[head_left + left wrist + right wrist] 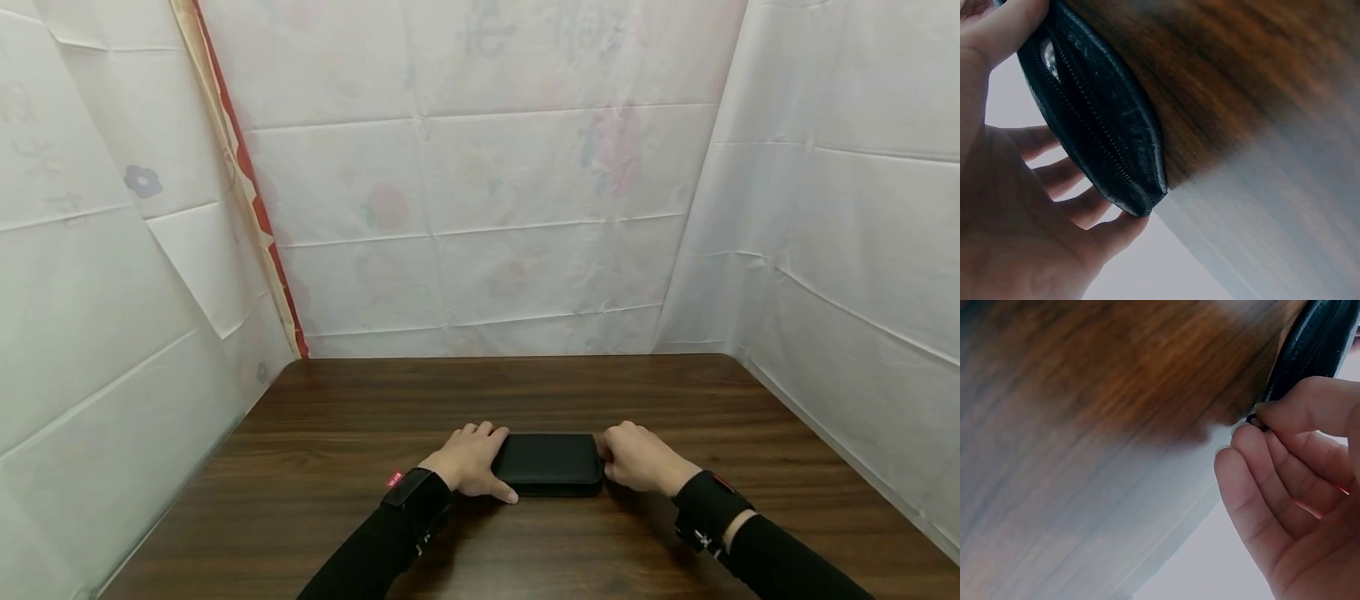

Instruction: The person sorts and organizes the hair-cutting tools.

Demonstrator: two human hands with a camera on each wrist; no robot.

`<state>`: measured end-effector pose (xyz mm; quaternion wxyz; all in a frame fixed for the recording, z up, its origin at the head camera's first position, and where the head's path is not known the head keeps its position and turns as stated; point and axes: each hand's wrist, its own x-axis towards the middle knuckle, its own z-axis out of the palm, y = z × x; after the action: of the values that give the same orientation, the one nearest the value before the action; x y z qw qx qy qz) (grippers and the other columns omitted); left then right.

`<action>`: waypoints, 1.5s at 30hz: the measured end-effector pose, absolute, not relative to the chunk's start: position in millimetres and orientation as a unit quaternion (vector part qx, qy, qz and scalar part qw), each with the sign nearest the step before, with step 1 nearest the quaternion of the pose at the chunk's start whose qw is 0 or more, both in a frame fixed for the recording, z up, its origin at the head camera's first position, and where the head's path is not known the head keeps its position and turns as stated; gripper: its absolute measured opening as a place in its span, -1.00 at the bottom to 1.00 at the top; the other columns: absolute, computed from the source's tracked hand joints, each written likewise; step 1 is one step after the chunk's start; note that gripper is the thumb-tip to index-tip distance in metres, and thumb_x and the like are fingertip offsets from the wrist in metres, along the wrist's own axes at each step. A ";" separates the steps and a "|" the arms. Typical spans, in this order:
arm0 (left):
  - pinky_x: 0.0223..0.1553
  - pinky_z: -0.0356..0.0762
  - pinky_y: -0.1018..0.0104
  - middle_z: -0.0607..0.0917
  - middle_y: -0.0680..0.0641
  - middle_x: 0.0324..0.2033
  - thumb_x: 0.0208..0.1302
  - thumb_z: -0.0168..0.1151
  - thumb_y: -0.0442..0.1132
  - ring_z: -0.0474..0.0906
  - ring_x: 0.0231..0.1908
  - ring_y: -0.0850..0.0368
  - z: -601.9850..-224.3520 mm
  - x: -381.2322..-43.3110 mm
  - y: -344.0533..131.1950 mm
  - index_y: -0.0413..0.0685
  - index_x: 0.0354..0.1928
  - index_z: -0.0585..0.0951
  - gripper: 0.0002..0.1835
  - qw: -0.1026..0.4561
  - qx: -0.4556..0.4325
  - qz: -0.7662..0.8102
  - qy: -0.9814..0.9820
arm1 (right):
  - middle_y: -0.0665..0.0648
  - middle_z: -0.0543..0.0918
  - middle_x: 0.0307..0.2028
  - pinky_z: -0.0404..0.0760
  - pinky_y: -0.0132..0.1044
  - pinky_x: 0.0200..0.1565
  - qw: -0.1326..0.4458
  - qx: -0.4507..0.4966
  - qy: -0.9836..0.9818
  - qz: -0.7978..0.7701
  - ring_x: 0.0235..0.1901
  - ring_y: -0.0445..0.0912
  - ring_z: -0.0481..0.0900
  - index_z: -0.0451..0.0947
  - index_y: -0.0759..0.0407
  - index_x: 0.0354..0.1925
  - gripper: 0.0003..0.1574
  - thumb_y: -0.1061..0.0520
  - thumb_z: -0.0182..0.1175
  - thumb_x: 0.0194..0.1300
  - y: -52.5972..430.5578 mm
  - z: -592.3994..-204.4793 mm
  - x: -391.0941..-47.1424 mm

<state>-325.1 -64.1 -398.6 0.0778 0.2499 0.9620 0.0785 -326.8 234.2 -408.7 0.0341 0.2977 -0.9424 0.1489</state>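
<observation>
A black zip wallet (553,462) lies flat on the wooden table. My left hand (474,461) grips its left end, with the thumb at the near side and the fingers spread over the far side. In the left wrist view the zipper (1100,140) runs along the wallet's edge with its teeth parted, and something small and shiny (1049,57) shows between them. My right hand (640,456) is at the wallet's right end. There, in the right wrist view, thumb and forefinger pinch a small dark zipper pull (1255,420), mostly hidden by the fingertips.
The brown wooden table (360,400) reaches back to a white printed sheet (480,283). More white sheeting (847,292) hangs on the right and on the left. A red-edged strip (255,200) runs down the back left corner.
</observation>
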 end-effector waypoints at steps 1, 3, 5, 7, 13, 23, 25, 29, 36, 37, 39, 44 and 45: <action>0.39 0.24 -0.08 0.41 -0.16 0.36 0.09 0.48 0.32 0.31 0.37 -0.18 -398.5 -325.0 -64.0 -0.04 0.51 0.31 0.05 0.077 0.250 0.078 0.962 | -0.11 0.14 -0.65 0.08 -0.33 -0.52 0.035 0.298 -0.942 0.149 -0.64 -0.26 0.08 0.30 0.02 -0.62 -0.57 0.45 0.21 0.10 234.2 -408.6 -326.5; 0.38 0.24 -0.08 0.42 -0.16 0.36 0.09 0.47 0.32 0.32 0.36 -0.18 -398.3 -324.9 -63.8 -0.04 0.51 0.31 0.05 0.076 0.252 0.076 0.962 | -0.11 0.15 -0.65 0.08 -0.33 -0.51 0.036 0.296 -0.943 0.148 -0.64 -0.26 0.08 0.31 0.02 -0.62 -0.57 0.45 0.22 0.10 234.1 -408.0 -325.8; 0.38 0.25 -0.08 0.42 -0.16 0.36 0.09 0.47 0.32 0.32 0.36 -0.18 -398.6 -324.9 -63.7 -0.04 0.51 0.31 0.04 0.075 0.252 0.074 0.962 | -0.10 0.15 -0.65 0.08 -0.33 -0.51 0.035 0.295 -0.943 0.150 -0.64 -0.26 0.08 0.31 0.03 -0.62 -0.57 0.45 0.21 0.10 234.0 -407.8 -325.2; 0.38 0.25 -0.08 0.42 -0.16 0.36 0.09 0.47 0.32 0.32 0.36 -0.18 -398.7 -324.8 -63.6 -0.04 0.51 0.31 0.05 0.075 0.252 0.073 0.962 | -0.11 0.14 -0.65 0.08 -0.33 -0.52 0.032 0.295 -0.943 0.151 -0.64 -0.26 0.08 0.30 0.02 -0.62 -0.57 0.45 0.21 0.10 233.8 -407.8 -324.4; 0.38 0.25 -0.09 0.41 -0.16 0.36 0.08 0.48 0.32 0.32 0.36 -0.18 -399.5 -325.1 -63.5 -0.04 0.51 0.31 0.05 0.076 0.251 0.076 0.962 | -0.11 0.18 -0.66 0.09 -0.34 -0.54 0.026 0.291 -0.944 0.151 -0.66 -0.27 0.10 0.34 0.03 -0.62 -0.61 0.43 0.21 0.08 232.9 -407.6 -322.6; 0.37 0.25 -0.09 0.42 -0.16 0.36 0.08 0.47 0.33 0.32 0.36 -0.18 -400.4 -326.5 -63.0 -0.02 0.52 0.30 0.06 0.076 0.250 0.072 0.963 | -0.11 0.16 -0.68 0.09 -0.34 -0.55 0.012 0.280 -0.947 0.156 -0.69 -0.27 0.10 0.33 0.02 -0.64 -0.58 0.40 0.24 0.12 233.1 -408.1 -319.5; 0.37 0.25 -0.08 0.41 -0.16 0.36 0.08 0.47 0.34 0.32 0.36 -0.18 -400.5 -326.8 -63.0 -0.02 0.52 0.30 0.06 0.075 0.251 0.071 0.963 | -0.11 0.15 -0.68 0.09 -0.34 -0.55 0.012 0.280 -0.947 0.155 -0.69 -0.27 0.10 0.33 0.02 -0.65 -0.57 0.40 0.24 0.13 233.0 -408.0 -318.7; 0.38 0.25 -0.09 0.41 -0.16 0.37 0.08 0.47 0.34 0.32 0.36 -0.18 -400.0 -327.0 -63.2 -0.02 0.52 0.30 0.06 0.075 0.249 0.073 0.963 | -0.12 0.14 -0.69 0.09 -0.36 -0.56 0.008 0.279 -0.948 0.156 -0.70 -0.27 0.10 0.32 0.01 -0.67 -0.55 0.40 0.24 0.12 231.9 -407.3 -317.3; 0.37 0.25 -0.09 0.41 -0.16 0.37 0.08 0.47 0.33 0.32 0.36 -0.18 -400.1 -326.9 -63.6 -0.02 0.52 0.31 0.06 0.075 0.249 0.072 0.963 | -0.13 0.11 -0.69 0.08 -0.37 -0.57 0.001 0.278 -0.947 0.160 -0.70 -0.28 0.09 0.26 -0.02 -0.68 -0.51 0.40 0.24 0.11 231.4 -407.9 -316.2; 0.37 0.25 -0.09 0.41 -0.16 0.37 0.08 0.47 0.34 0.32 0.36 -0.18 -400.4 -327.0 -63.6 -0.02 0.52 0.30 0.06 0.076 0.249 0.072 0.963 | -0.13 0.10 -0.70 0.07 -0.37 -0.57 -0.001 0.278 -0.947 0.161 -0.70 -0.28 0.08 0.24 -0.04 -0.68 -0.50 0.40 0.24 0.11 231.5 -407.9 -316.0; 0.37 0.25 -0.09 0.41 -0.17 0.37 0.08 0.46 0.34 0.32 0.36 -0.18 -401.1 -327.3 -63.6 -0.02 0.52 0.30 0.06 0.076 0.250 0.071 0.963 | -0.13 0.08 -0.71 0.05 -0.37 -0.57 -0.004 0.277 -0.947 0.163 -0.71 -0.28 0.05 0.21 -0.05 -0.69 -0.47 0.39 0.23 0.13 231.3 -407.7 -314.9; 0.37 0.25 -0.09 0.41 -0.17 0.36 0.08 0.46 0.35 0.33 0.35 -0.18 -401.5 -327.4 -63.7 -0.02 0.52 0.30 0.06 0.075 0.250 0.069 0.963 | -0.13 0.18 -0.73 0.09 -0.38 -0.59 -0.002 0.266 -0.950 0.161 -0.73 -0.28 0.12 0.30 -0.03 -0.71 -0.51 0.37 0.26 0.13 229.4 -406.6 -310.5; 0.37 0.25 -0.09 0.41 -0.17 0.36 0.08 0.46 0.35 0.33 0.35 -0.18 -401.4 -327.4 -63.8 -0.02 0.52 0.30 0.06 0.075 0.250 0.069 0.963 | -0.13 0.23 -0.73 0.13 -0.38 -0.60 0.000 0.263 -0.951 0.160 -0.73 -0.28 0.16 0.34 -0.02 -0.70 -0.55 0.36 0.28 0.12 229.0 -406.4 -309.4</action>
<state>-327.4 -63.8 -401.4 0.0751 0.2499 0.9629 0.0686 -309.4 229.0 -406.4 0.0002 0.2631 -0.9515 0.1597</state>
